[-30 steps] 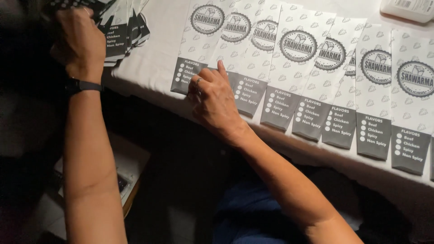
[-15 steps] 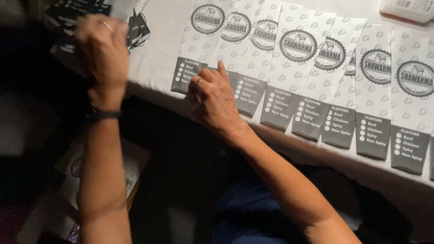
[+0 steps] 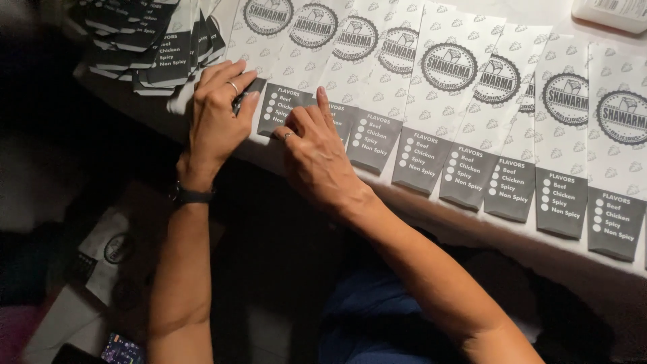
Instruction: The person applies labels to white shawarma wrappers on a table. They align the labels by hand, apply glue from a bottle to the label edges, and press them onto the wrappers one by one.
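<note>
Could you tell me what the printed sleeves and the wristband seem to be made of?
The printed sleeves look like thin matte paper: flat, creased edges, no glare. The wristband on the left arm looks like dark matte rubber or silicone, though the dim light leaves that open.

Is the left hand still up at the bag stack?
No, the left hand now rests at the near end of the bag row beside the right hand, below the stack.
</note>
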